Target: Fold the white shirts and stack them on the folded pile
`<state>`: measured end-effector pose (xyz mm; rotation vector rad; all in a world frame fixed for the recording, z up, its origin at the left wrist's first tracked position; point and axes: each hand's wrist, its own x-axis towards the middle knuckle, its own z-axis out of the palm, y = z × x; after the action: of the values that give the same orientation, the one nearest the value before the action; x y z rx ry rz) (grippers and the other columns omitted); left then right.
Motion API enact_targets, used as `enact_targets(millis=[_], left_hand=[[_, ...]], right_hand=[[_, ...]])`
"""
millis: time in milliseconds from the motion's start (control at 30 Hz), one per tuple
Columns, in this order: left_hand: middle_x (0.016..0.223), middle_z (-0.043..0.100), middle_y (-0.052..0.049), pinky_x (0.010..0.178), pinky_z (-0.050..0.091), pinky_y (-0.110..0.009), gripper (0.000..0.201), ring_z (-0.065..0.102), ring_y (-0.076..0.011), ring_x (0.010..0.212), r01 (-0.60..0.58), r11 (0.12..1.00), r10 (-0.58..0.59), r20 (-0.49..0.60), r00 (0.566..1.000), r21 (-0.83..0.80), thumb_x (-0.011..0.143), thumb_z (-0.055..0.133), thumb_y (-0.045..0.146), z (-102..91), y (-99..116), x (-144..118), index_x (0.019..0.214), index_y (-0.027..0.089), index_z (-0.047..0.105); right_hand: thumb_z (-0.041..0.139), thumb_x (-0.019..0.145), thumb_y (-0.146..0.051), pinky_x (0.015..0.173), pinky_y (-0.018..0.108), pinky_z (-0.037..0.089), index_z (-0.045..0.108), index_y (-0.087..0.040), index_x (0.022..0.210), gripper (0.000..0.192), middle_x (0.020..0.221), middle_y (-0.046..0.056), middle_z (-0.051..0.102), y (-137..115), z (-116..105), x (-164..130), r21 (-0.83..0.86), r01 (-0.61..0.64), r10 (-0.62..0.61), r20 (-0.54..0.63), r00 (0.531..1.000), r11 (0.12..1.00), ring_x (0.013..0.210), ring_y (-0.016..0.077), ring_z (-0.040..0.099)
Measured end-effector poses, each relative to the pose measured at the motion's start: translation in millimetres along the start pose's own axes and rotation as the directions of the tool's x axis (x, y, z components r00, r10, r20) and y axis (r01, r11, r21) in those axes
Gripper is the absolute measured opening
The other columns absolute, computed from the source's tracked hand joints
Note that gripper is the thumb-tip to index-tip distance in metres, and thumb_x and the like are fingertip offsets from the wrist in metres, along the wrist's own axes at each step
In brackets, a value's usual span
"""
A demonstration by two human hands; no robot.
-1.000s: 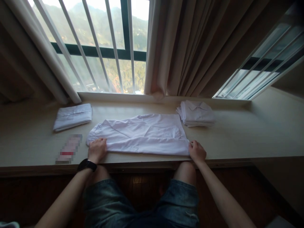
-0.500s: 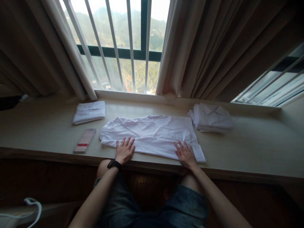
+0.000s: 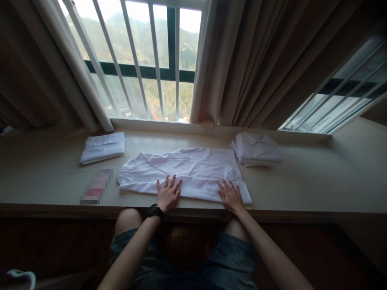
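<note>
From the head view, the white shirt (image 3: 184, 173) lies long-ways, left to right, along the table's (image 3: 317, 181) near edge — the left hand (image 3: 168, 195) and right hand (image 3: 230, 195) both press flat on its near strip, fingers spread, gripping nothing.

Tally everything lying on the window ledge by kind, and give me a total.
White shirt spread flat, under the left hand and right hand: 1
Single folded white garment, far left: 1
Stack of folded white garments, far right; number of pieces unclear: 1
Blurred small flat item: 1
Total: 4
</note>
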<state>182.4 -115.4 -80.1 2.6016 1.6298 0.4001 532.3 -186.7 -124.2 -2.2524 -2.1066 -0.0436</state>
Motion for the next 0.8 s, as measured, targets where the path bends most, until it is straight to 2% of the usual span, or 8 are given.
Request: enact_targets(millis=[167, 300, 367, 433, 533, 600, 700, 800], left_hand=[[0.164, 0.032, 0.001, 0.117, 0.002, -0.073, 0.051, 0.021, -0.0354, 0.153, 0.026, 1.0, -0.025, 0.063, 0.998, -0.009, 0.102, 0.033, 0.044, 9.2, -8.6, 1.2, 0.152, 0.043, 0.041], [0.164, 0.031, 0.001, 0.118, 0.004, -0.072, 0.052, 0.021, -0.034, 0.153, 0.009, 1.0, -0.009, 0.08, 0.997, 0.002, 0.103, 0.03, 0.044, 7.3, -19.2, -7.3, 0.154, 0.041, 0.039], [0.164, 0.032, 0.0, 0.117, 0.004, -0.073, 0.052, 0.022, -0.0353, 0.153, 0.014, 1.0, -0.015, 0.088, 0.996, 0.011, 0.102, 0.031, 0.043, 4.6, -18.6, -7.5, 0.154, 0.04, 0.041], [0.163, 0.034, -0.002, 0.117, 0.003, -0.074, 0.053, 0.022, -0.037, 0.153, 0.005, 1.0, -0.007, 0.06, 0.998, 0.024, 0.101, 0.035, 0.041, 1.5, -10.9, -1.5, 0.153, 0.036, 0.043], [0.162, 0.036, -0.004, 0.12, 0.005, -0.07, 0.053, 0.02, -0.0359, 0.153, -0.08, 0.997, 0.08, -0.013, 0.997, 0.008, 0.1, 0.039, 0.036, -1.2, 18.0, 20.9, 0.151, 0.031, 0.048], [0.162, 0.037, -0.002, 0.122, 0.009, -0.066, 0.051, 0.022, -0.0334, 0.153, -0.171, 0.984, 0.17, -0.031, 0.985, -0.04, 0.101, 0.038, 0.034, 1.6, 47.0, 42.1, 0.15, 0.032, 0.049], [0.162, 0.037, -0.001, 0.122, 0.01, -0.068, 0.049, 0.022, -0.033, 0.153, -0.269, 0.956, 0.268, -0.022, 0.963, -0.116, 0.101, 0.039, 0.035, 16.2, 92.1, 72.0, 0.149, 0.036, 0.049], [0.161, 0.038, -0.001, 0.119, 0.006, -0.074, 0.05, 0.023, -0.0355, 0.152, -0.294, 0.942, 0.302, 0.025, 0.953, -0.162, 0.1, 0.042, 0.041, 38.1, 121.5, 88.0, 0.15, 0.038, 0.047]], right_hand=[[0.027, 0.104, -0.049, 0.12, 0.065, 0.019, 0.034, -0.04, 0.156, 0.053, 0.166, -0.003, 0.026, 17.9, -3.7, -13.8, -0.003, -0.03, 0.03, 0.043, 0.999, 1.0, 0.155, 0.0302, 0.018], [0.026, 0.104, -0.052, 0.117, 0.064, 0.027, 0.034, -0.039, 0.156, 0.054, 0.166, 0.0, 0.025, 43.9, -4.0, -37.4, 0.025, -0.093, 0.09, 0.098, 0.991, 0.995, 0.153, 0.0293, 0.024], [0.027, 0.104, -0.052, 0.116, 0.062, 0.031, 0.039, -0.036, 0.155, 0.055, 0.164, 0.003, 0.032, 57.6, -6.9, -40.3, 0.048, -0.134, 0.129, 0.097, 0.987, 0.99, 0.15, 0.0301, 0.03], [0.029, 0.104, -0.048, 0.116, 0.058, 0.033, 0.048, -0.027, 0.151, 0.055, 0.158, 0.009, 0.043, 69.0, -13.6, -28.7, 0.076, -0.165, 0.162, 0.045, 0.986, 0.983, 0.147, 0.0304, 0.036], [0.031, 0.103, -0.035, 0.119, 0.047, 0.033, 0.056, -0.018, 0.143, 0.05, 0.146, 0.012, 0.056, 77.4, -29.7, 18.7, 0.139, -0.119, 0.131, -0.077, 0.988, 0.983, 0.141, 0.0265, 0.045], [0.031, 0.101, -0.023, 0.119, 0.041, 0.034, 0.059, -0.019, 0.14, 0.048, 0.142, 0.009, 0.06, 77.5, -41.1, 64.5, 0.163, -0.071, 0.089, -0.102, 0.991, 0.984, 0.139, 0.0235, 0.047], [0.034, 0.093, -0.006, 0.118, 0.037, 0.034, 0.058, -0.018, 0.141, 0.055, 0.142, 0.007, 0.06, 76.5, -52.5, 138.3, 0.123, -0.046, 0.048, -0.011, 0.999, 0.991, 0.142, 0.0221, 0.044], [0.041, 0.084, 0.001, 0.117, 0.034, 0.033, 0.053, -0.015, 0.144, 0.064, 0.147, 0.007, 0.055, 82.4, -54.8, 204.1, 0.099, -0.008, 0.002, 0.052, 0.999, 0.995, 0.142, 0.0209, 0.043]])
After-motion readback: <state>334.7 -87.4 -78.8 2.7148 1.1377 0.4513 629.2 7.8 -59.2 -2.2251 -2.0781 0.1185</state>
